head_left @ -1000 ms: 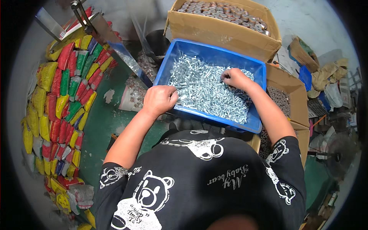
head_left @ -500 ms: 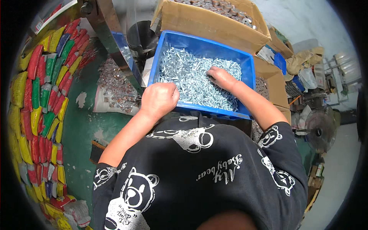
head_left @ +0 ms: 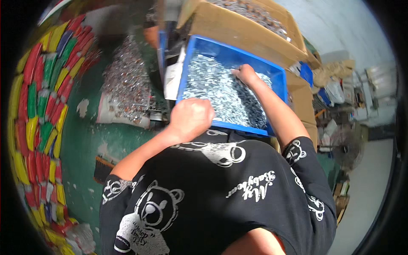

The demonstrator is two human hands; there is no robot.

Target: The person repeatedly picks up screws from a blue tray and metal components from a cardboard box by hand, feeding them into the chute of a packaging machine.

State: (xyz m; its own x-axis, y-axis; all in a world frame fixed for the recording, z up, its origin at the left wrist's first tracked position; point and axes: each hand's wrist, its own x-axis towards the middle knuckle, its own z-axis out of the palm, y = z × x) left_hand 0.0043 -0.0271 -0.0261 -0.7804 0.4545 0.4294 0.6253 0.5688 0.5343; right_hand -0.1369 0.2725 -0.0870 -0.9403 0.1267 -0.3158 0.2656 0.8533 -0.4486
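Note:
A blue plastic bin [head_left: 275, 80] in front of me holds a thick layer of small silvery screws or pins [head_left: 212, 87], blurred here. My right hand [head_left: 246, 75] is over the far right part of this heap, fingers drawn together and pointing left. Whatever lies between its fingertips is too small to make out. By the bin's near left corner, my left hand [head_left: 192, 115] is curled into a fist with the knuckles up. Its fingers hide anything inside.
Behind the bin stands an open cardboard box [head_left: 250, 36] of round metal parts. Small metal pieces [head_left: 127, 80] lie piled on a sheet at the left. Red, yellow and green packets [head_left: 40, 127] are stacked further left. A fan [head_left: 348, 146] stands at right.
The whole view has swung, so the bin sits further right in it and the metal post at left looks more upright. Both hands stay at the bin, the right one slightly further up in the picture.

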